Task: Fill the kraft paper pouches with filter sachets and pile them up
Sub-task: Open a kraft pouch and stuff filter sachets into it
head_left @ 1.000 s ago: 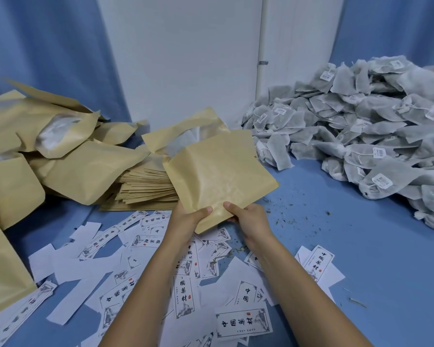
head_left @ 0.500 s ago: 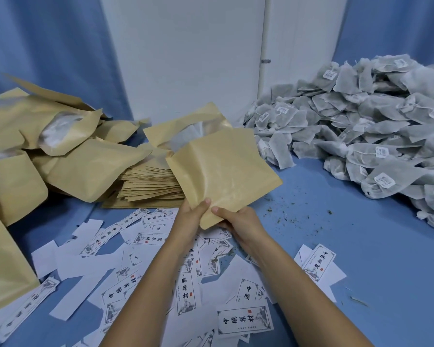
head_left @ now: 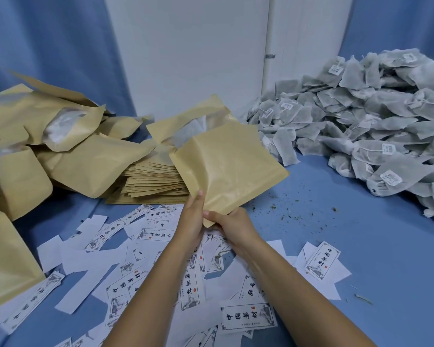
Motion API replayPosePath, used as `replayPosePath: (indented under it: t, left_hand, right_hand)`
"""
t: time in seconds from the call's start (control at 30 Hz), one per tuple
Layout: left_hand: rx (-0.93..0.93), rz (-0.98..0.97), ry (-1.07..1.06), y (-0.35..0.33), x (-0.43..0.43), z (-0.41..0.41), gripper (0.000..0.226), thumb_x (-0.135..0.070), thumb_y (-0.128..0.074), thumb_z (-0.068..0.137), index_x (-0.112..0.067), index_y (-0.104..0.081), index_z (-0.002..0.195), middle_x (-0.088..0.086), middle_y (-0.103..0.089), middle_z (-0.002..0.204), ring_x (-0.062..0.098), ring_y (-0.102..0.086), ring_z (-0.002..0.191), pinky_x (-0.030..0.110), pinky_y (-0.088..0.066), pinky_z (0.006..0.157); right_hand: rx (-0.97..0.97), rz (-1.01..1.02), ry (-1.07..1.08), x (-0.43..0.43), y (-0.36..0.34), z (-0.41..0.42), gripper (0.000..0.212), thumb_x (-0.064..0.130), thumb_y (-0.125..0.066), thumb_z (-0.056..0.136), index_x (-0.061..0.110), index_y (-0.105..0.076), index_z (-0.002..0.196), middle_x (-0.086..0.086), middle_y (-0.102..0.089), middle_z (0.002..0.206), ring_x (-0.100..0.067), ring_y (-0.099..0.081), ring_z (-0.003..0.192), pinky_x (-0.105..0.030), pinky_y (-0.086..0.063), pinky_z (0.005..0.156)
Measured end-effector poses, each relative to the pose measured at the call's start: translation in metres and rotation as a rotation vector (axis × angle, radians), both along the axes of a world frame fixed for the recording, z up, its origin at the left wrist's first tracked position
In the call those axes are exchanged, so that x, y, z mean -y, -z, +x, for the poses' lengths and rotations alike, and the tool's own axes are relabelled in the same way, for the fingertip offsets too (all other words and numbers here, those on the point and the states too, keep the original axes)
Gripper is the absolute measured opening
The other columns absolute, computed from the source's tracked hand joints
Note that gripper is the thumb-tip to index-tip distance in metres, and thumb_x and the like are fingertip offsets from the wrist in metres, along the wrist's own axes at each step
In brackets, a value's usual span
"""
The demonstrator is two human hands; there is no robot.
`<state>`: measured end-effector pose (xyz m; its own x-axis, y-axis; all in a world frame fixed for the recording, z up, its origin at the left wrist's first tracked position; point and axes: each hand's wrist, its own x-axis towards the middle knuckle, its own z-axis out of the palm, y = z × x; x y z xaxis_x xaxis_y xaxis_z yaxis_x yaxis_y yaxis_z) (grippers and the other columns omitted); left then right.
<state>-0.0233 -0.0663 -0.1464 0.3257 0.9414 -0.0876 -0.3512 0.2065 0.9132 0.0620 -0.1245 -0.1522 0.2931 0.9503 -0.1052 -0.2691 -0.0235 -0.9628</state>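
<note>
Both hands — left [head_left: 191,221], right [head_left: 232,225] — pinch the kraft pouch's [head_left: 226,166] lower corner.

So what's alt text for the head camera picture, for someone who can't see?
A left hand and right hand pinch the near corner of a kraft pouch above scattered labels. Filled pouches lie left, filter sachets heap right.

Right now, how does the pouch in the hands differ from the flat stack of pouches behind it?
The held pouch is raised and tilted, pinched at its near corner by the left hand and right hand; the stacked pouches lie flat on the blue surface. The held pouch is single; the stack holds many. Both are tan kraft paper.
</note>
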Motion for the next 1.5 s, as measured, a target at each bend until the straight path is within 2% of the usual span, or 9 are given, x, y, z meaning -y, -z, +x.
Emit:
replayPosePath:
  t: [0.27, 0.4, 0.57, 0.63, 0.87, 1.07, 1.27, 1.4, 1.5]
  left_hand:
    - [-0.11, 0.091, -0.021, -0.005, -0.004, -0.007, 0.029, -0.031, -0.042, 0.102, -0.022, -0.052, 0.129, 0.0, -0.069, 0.101, 0.014, -0.068, 0.086, 0.028, -0.054, 0.067]
    - [-0.191, 0.131, -0.003, -0.004, -0.002, -0.008, 0.033, -0.031, -0.042, 0.103, -0.022, -0.05, 0.133, 0.003, -0.067, 0.113, 0.018, -0.065, 0.099, 0.03, -0.052, 0.075]
    - [-0.222, 0.174, -0.017, -0.004, -0.004, -0.011, 0.033, -0.03, -0.04, 0.103, -0.024, -0.049, 0.134, -0.001, -0.066, 0.117, 0.016, -0.063, 0.105, 0.032, -0.051, 0.085]
    - [-0.239, 0.189, -0.019, -0.004, -0.006, -0.012, 0.031, -0.03, -0.041, 0.103, -0.026, -0.05, 0.133, -0.005, -0.066, 0.116, 0.013, -0.062, 0.105, 0.031, -0.05, 0.088]
    - [-0.262, 0.17, -0.06, -0.004, -0.01, -0.012, 0.017, -0.03, -0.042, 0.103, -0.038, -0.056, 0.109, -0.015, -0.069, 0.1, 0.009, -0.065, 0.094, 0.03, -0.051, 0.078]
    - [-0.27, 0.163, -0.105, -0.004, -0.014, -0.017, 0.019, -0.027, -0.043, 0.103, -0.035, -0.054, 0.116, -0.019, -0.064, 0.099, 0.0, -0.06, 0.091, 0.021, -0.045, 0.072]
    - [-0.281, 0.208, -0.137, -0.007, -0.013, -0.02, 0.028, -0.028, -0.042, 0.103, -0.028, -0.053, 0.129, -0.012, -0.061, 0.115, 0.011, -0.056, 0.108, 0.032, -0.042, 0.095]
    - [-0.276, 0.247, -0.179, -0.018, -0.018, -0.026, 0.024, -0.026, -0.042, 0.103, -0.032, -0.055, 0.122, -0.015, -0.063, 0.106, 0.01, -0.06, 0.102, 0.032, -0.048, 0.086]
    - [-0.306, 0.318, -0.183, -0.037, -0.023, -0.033, 0.027, -0.024, -0.043, 0.103, -0.026, -0.055, 0.127, -0.017, -0.064, 0.103, 0.005, -0.06, 0.1, 0.02, -0.046, 0.076]
  right_hand:
    - [-0.088, 0.009, 0.319, -0.002, -0.012, 0.021, 0.029, 0.017, -0.076, 0.081, -0.006, -0.068, 0.098, -0.02, -0.072, 0.1, -0.037, -0.068, 0.093, -0.041, -0.057, 0.079]
    - [-0.081, 0.011, 0.364, 0.003, -0.017, 0.031, 0.066, 0.014, -0.078, 0.078, -0.026, -0.043, 0.117, -0.039, -0.047, 0.124, -0.053, -0.047, 0.115, -0.059, -0.037, 0.104]
    - [-0.117, 0.028, 0.39, 0.003, -0.017, 0.048, 0.01, 0.014, -0.074, 0.083, 0.008, -0.068, 0.077, -0.001, -0.074, 0.08, -0.015, -0.067, 0.076, -0.02, -0.054, 0.066]
    - [-0.124, 0.042, 0.44, 0.004, -0.018, 0.056, 0.024, 0.015, -0.077, 0.08, 0.016, -0.061, 0.062, 0.007, -0.068, 0.064, -0.006, -0.062, 0.06, -0.013, -0.048, 0.054]
    - [-0.231, 0.082, 0.532, 0.008, -0.025, 0.065, 0.025, 0.012, -0.072, 0.084, -0.009, -0.065, 0.095, -0.019, -0.07, 0.106, -0.019, -0.063, 0.083, -0.031, -0.057, 0.077]
    - [-0.249, 0.168, 0.557, 0.008, -0.025, 0.069, 0.003, 0.007, -0.069, 0.086, 0.009, -0.07, 0.085, -0.003, -0.073, 0.09, -0.014, -0.069, 0.084, -0.015, -0.054, 0.064]
    - [-0.246, 0.109, 0.598, 0.004, -0.025, 0.069, 0.016, 0.012, -0.067, 0.089, 0.004, -0.061, 0.076, -0.004, -0.065, 0.083, -0.013, -0.063, 0.074, -0.019, -0.053, 0.065]
    - [-0.107, 0.07, 0.554, 0.004, -0.031, 0.064, 0.024, 0.013, -0.058, 0.094, -0.01, -0.063, 0.1, -0.004, -0.064, 0.08, -0.019, -0.062, 0.073, -0.036, -0.051, 0.08]
    - [0.064, 0.062, 0.548, 0.003, -0.038, 0.056, 0.017, 0.014, -0.05, 0.098, 0.003, -0.062, 0.091, -0.004, -0.062, 0.066, -0.015, -0.059, 0.047, -0.032, -0.051, 0.06]
